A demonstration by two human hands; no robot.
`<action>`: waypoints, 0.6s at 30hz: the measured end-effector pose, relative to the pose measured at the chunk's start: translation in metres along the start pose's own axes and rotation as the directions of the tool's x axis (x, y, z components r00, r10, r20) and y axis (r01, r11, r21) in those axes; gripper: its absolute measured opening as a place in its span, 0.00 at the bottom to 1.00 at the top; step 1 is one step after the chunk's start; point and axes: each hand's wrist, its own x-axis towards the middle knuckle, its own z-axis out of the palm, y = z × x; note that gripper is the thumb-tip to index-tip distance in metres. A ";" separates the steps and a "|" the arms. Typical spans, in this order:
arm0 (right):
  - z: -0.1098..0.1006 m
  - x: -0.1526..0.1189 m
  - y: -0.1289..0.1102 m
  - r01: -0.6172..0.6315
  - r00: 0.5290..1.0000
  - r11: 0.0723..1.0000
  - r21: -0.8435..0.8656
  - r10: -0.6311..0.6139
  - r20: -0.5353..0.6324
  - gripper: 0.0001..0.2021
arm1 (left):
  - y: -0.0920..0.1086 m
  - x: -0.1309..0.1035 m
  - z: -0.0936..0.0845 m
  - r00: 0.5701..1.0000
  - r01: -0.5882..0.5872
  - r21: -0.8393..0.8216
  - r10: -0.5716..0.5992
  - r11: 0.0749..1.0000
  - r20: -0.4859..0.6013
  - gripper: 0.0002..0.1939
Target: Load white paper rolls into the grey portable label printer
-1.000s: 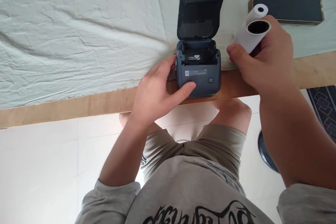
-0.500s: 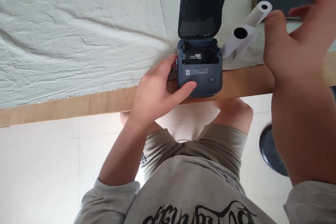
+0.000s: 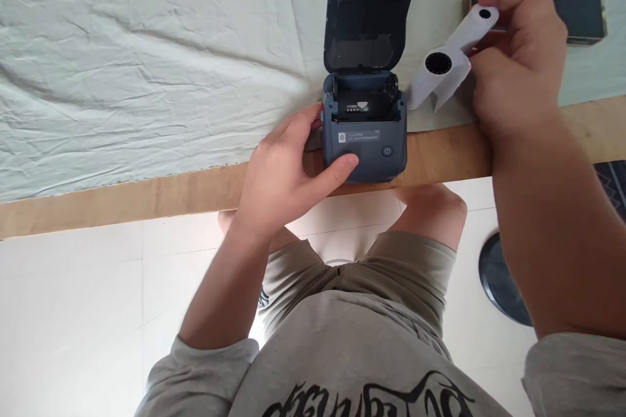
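Observation:
A dark blue label printer sits at the table's front edge with its dark lid raised and its paper bay exposed. My left hand grips its left side, thumb over the front face and the other fingers partly hidden along the side. To the printer's right lie two joined white paper rolls: a thicker roll with a wide dark core hole, and a thinner roll beyond it. My right hand closes around the thinner roll from the right; some of its fingers are behind the paper.
A dark phone-like slab lies behind my right hand. Wrinkled pale cloth covers the table, leaving a bare wooden edge at the front. Below are my legs and a round black object on the floor.
My right hand has come in from the upper right and closed on the thinner paper roll. My left hand stays on the printer. The whole view has shifted slightly.

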 end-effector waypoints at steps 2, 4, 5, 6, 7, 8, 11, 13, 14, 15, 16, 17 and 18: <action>0.000 0.000 -0.003 -0.007 1.000 0.999 -0.031 0.007 0.010 0.31 | 0.000 0.000 0.000 1.000 -0.003 0.005 0.003 1.000 -0.002 0.37; 0.001 0.000 -0.005 -0.021 1.000 0.997 -0.068 0.020 -0.013 0.29 | 0.000 0.000 0.000 1.000 -0.003 0.011 0.003 1.000 -0.005 0.37; 0.001 0.000 -0.005 -0.026 0.999 0.996 -0.080 0.023 -0.034 0.28 | 0.000 0.000 0.000 1.000 -0.001 0.012 0.001 1.000 -0.005 0.37; 0.002 0.000 -0.004 -0.026 0.998 0.996 -0.086 0.021 -0.052 0.28 | 0.000 0.000 0.000 1.000 0.002 0.011 -0.002 1.000 -0.006 0.37; 0.002 0.000 -0.004 -0.020 0.998 0.996 -0.085 0.014 -0.065 0.29 | 0.000 0.000 0.000 1.000 0.003 0.008 -0.002 1.000 -0.008 0.37; 0.002 0.000 -0.003 -0.006 0.998 0.997 -0.077 0.001 -0.068 0.30 | 0.000 0.000 0.000 1.000 0.003 0.005 -0.003 1.000 -0.007 0.37; 0.001 -0.001 0.000 0.036 0.999 0.998 -0.056 -0.037 -0.019 0.32 | 0.000 0.000 0.000 1.000 0.003 0.000 -0.003 1.000 -0.006 0.37; 0.000 -0.002 0.001 0.044 0.999 0.996 -0.072 -0.043 0.011 0.30 | 0.000 0.000 0.000 1.000 0.006 -0.003 -0.006 1.000 -0.002 0.38; -0.001 -0.003 0.000 0.041 0.999 0.995 -0.095 -0.039 0.019 0.29 | 0.000 0.000 0.000 1.000 0.007 -0.004 -0.007 1.000 -0.001 0.37; -0.002 -0.003 0.000 0.034 0.999 0.991 -0.128 -0.032 0.021 0.28 | 0.000 0.000 0.000 1.000 0.008 -0.006 -0.008 1.000 -0.002 0.37; -0.003 -0.003 0.000 0.026 1.000 0.986 -0.165 -0.023 0.018 0.28 | 0.000 0.000 0.000 1.000 0.009 -0.007 -0.009 1.000 -0.002 0.36; -0.004 -0.003 0.000 0.016 1.000 0.980 -0.198 -0.014 0.014 0.28 | 0.000 0.000 0.000 1.000 0.010 -0.009 -0.010 1.000 -0.002 0.36; -0.005 -0.002 0.001 0.006 1.000 0.974 -0.226 -0.003 0.011 0.28 | 0.000 0.000 0.000 1.000 0.009 -0.012 -0.009 1.000 -0.001 0.35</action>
